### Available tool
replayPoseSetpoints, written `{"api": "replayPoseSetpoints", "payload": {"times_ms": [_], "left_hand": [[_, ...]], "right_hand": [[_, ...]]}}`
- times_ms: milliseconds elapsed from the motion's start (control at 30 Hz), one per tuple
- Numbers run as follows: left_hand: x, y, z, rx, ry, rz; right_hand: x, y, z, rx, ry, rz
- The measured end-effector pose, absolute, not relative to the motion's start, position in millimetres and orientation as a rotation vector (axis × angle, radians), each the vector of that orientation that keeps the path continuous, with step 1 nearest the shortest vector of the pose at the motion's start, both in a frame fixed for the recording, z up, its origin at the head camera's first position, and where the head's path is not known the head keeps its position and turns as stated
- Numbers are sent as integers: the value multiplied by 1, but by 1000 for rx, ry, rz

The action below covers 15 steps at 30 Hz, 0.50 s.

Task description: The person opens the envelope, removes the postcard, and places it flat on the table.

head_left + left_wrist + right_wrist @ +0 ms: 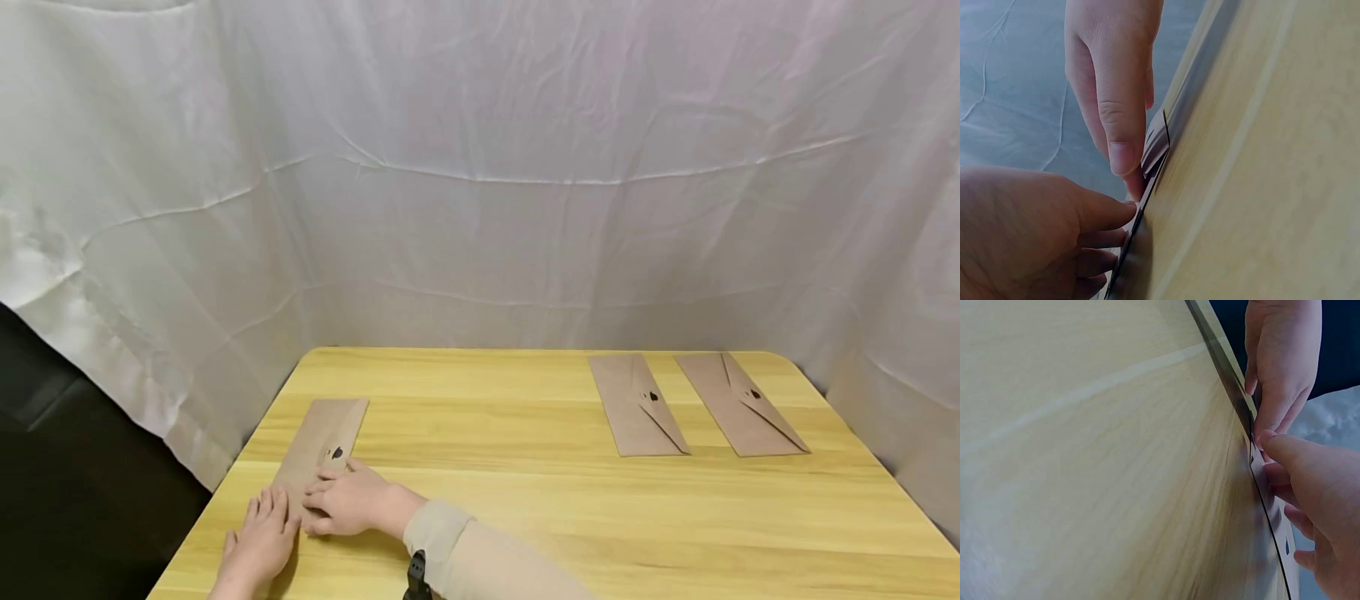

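Note:
A brown paper envelope (311, 454) with a small dark printed mark lies at the left side of the wooden table. My left hand (258, 540) rests at its near end, fingers stretched out over the paper. Beside it, my right hand (348, 500) touches the envelope below the printed mark, with its fingers spread. From the left wrist, the right hand (1115, 81) points downward near a slightly raised paper edge (1157, 145), while the left hand (1029, 231) lies along the envelope's side. In the right wrist view, the right thumb (1279, 447) is close to the left hand (1285, 362).
Two similar brown envelopes, one (626, 417) and another (727, 408), lie side by side at the table's far right, marked flaps facing up. A pale curtain (525, 233) hangs behind the table (487, 500). Something black (67, 467) stands past the left edge.

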<state>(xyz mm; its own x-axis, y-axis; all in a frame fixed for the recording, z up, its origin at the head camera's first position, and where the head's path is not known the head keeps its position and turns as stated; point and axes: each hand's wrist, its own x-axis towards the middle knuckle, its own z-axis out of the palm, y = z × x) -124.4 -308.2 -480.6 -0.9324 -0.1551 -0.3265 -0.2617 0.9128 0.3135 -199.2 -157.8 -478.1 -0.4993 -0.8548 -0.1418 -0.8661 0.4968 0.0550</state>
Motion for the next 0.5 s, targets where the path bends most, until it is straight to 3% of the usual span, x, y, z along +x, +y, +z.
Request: {"api": "replayPoseSetpoints", "payload": {"times_ms": [500], "left_hand": [[-127,-311,-482,-320,2748,552]], "right_hand": [[-192,-140,-476,-1600,2708,135]]}}
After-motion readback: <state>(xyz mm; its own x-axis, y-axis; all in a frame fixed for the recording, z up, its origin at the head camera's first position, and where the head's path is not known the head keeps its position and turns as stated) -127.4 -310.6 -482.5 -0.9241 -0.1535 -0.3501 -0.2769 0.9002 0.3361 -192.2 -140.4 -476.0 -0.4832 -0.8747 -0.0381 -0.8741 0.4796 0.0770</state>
